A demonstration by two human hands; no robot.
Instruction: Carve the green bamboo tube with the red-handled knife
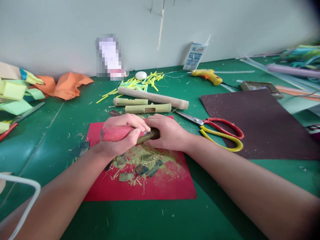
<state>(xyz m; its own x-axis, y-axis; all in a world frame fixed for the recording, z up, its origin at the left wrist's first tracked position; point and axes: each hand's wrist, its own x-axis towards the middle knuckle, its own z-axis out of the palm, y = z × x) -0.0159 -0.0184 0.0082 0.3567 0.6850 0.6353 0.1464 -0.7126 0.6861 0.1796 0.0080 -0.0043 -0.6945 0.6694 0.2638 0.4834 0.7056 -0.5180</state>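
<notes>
My left hand (130,121) is closed around the thick red handle of a carving knife (116,133). Its short metal end meets a greenish bamboo piece (144,137), which my right hand (167,131) grips and presses down. How far the tip sits in the bamboo is hidden by my fingers. Under both hands lies a red sheet (140,195), strewn with pale shavings and several dark sandpaper-like scraps (126,176). Just beyond my hands are a bamboo tube with a cut-out slot (162,107), another short notched tube (131,101) and a longer wooden stick (152,96).
Scissors with red and yellow handles (201,122) lie right of my right hand, partly over a dark brown sheet (262,126). Farther back are a yellow glue gun (210,76), a carton (195,56) and yellow strips (153,80). Orange paper (68,86) lies left.
</notes>
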